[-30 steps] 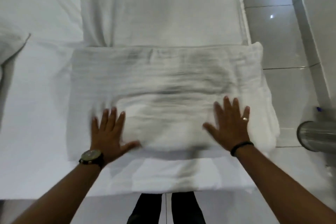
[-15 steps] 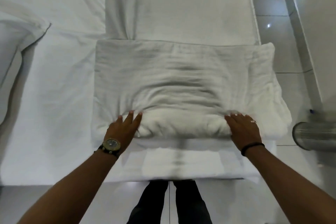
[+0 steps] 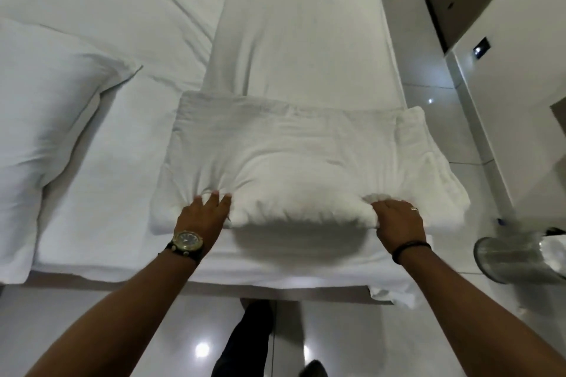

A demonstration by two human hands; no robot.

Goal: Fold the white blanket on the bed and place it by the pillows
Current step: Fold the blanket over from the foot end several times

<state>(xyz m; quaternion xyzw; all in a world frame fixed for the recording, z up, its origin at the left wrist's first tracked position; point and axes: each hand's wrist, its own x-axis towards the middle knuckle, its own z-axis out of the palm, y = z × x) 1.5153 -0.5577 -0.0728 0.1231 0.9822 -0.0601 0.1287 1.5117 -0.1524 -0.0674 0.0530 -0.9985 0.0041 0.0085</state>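
From my feed, the pillow [image 3: 52, 119] lies far left on the bed [image 3: 101, 193]. My left hand [image 3: 203, 217] pinches the folded white blanket [image 3: 294, 156] at its near edge, fingers clamped into the cloth; my right hand [image 3: 398, 223] grips the same edge. Folding looks done — next, lift with 2 hands and carry it left toward the pillow.
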